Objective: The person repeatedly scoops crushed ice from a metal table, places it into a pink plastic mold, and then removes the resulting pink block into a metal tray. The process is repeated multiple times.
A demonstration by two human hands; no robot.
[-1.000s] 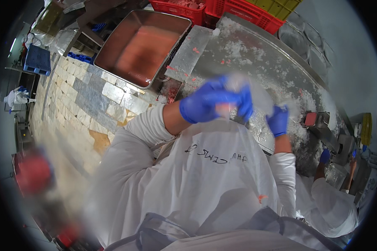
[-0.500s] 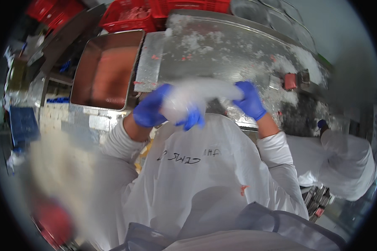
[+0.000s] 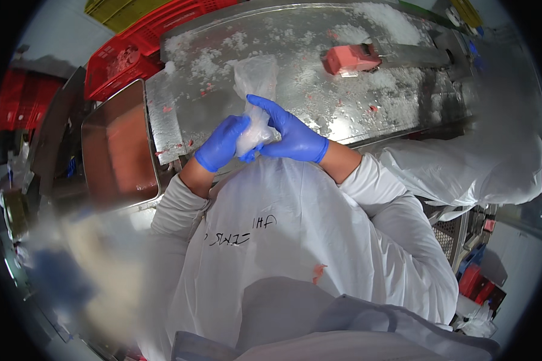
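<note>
A clear plastic bag [image 3: 258,78] with a whitish filling is held in front of my apron, its loose upper end pointing away over the steel table [image 3: 223,102]. My left hand [image 3: 223,143], in a blue glove, is closed round the left side of the filled part. On its right side my blue-gloved right hand [image 3: 295,137] wraps it, with the thumb lying across the gathered neck. What exactly fills the bag is hard to make out. Blue glove fingertips show beneath it.
Crushed ice and pink scraps lie scattered over the table. A red block-shaped thing [image 3: 350,59] sits towards its far right side. Left of the table stands a steel tub of reddish liquid [image 3: 126,150]; behind it, a red crate [image 3: 115,66]. A white-clad person [image 3: 464,168] is close on the right.
My right hand has come in from the bag's outstretched end to its neck, beside my left hand. The bag now points away from me, and the view has turned.
</note>
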